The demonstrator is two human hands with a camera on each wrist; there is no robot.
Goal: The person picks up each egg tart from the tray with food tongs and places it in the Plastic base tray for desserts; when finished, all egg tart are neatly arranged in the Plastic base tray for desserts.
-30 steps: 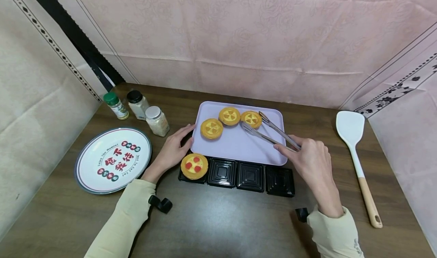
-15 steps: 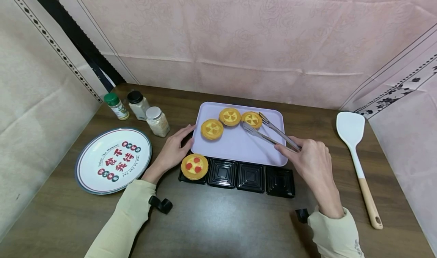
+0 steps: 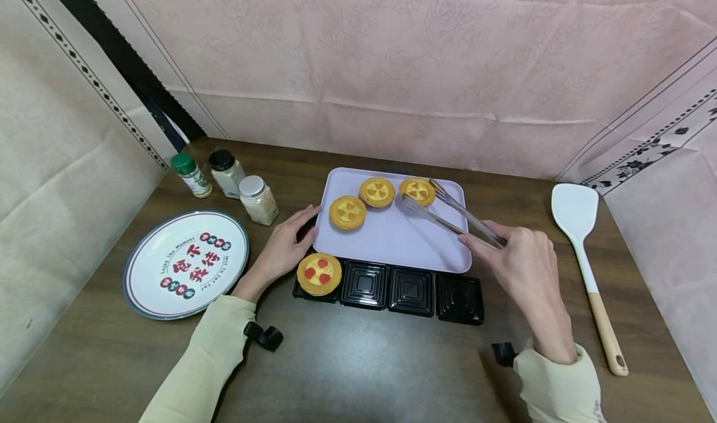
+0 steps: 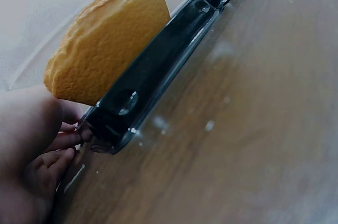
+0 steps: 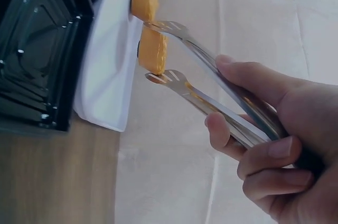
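Note:
My right hand (image 3: 521,255) grips metal tongs (image 3: 467,214), thumb on one arm and fingers curled around the other. The tong tips straddle the rightmost yellow egg tart (image 3: 417,190) on the lilac tray (image 3: 392,242); the right wrist view shows this tart (image 5: 153,50) between the tips. Two more yellow-topped tarts (image 3: 347,212) sit to its left on the tray. My left hand (image 3: 284,244) touches the tray's left edge with extended fingers. Just below it, a tart with red spots (image 3: 318,273) sits in the leftmost compartment of the black sectioned tray (image 3: 411,290).
A white round plate (image 3: 187,264) with red lettering lies at the left. Behind it stand a green-capped bottle (image 3: 192,174), a black-capped jar (image 3: 227,172) and a grey-lidded jar (image 3: 259,199). A white spatula (image 3: 585,274) with a wooden handle lies at the right.
My right hand and the tongs have shifted slightly right. The rightmost tart has moved slightly right and away with the tips, widening its gap from the middle tart. The left hand has stayed put.

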